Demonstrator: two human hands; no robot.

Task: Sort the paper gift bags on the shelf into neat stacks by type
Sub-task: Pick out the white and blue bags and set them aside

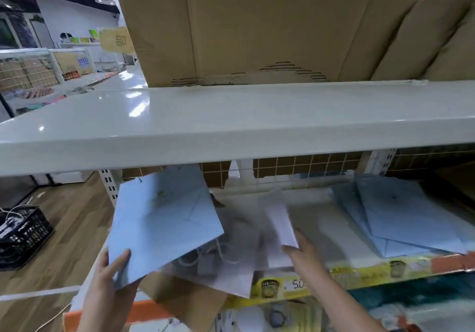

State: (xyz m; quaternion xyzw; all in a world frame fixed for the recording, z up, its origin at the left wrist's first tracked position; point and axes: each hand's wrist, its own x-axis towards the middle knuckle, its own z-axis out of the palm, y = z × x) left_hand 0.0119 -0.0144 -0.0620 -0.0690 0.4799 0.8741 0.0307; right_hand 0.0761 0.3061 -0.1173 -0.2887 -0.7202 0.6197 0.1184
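Head view, lower half of the frame: flat pale-blue paper gift bag (164, 218) up off the shelf at lower left, tilted, long axis running from lower left to upper right. Left hand (109, 277) clamped on its lower-left corner, thumb over the face, fingers behind. Dead centre, a narrow white folded paper gift bag (280, 223), blurred, long axis running away into the shelf, near end at the right hand (302, 249). Thumb and fingertips closed around that near end, pinching it. Exact grip partly lost in the blur.

The relation that counts: fanned stack of pale-blue flat paper bags (401, 218) lying at right of frame, on the white lower shelf deck (316, 211), well apart from the held blue bag and on the far side of the right hand. Held blue bag matches that stack by colour, so probably a trip across to the right for it, with the right arm lying between. Right hand nearer to that stack; left hand nearer to the loose heap.

Between the hands, a jumbled heap of white paper bags with cord handles (221, 257), hanging over the yellow price-strip shelf edge (290, 285). Not stacked yet.

Containers: large brown cardboard carton (244, 23) on the glossy white upper shelf (231, 123) at top of frame, closed, contents hidden. Black plastic crate (23, 236) on the wooden floor at far left, something white inside, too small to tell.
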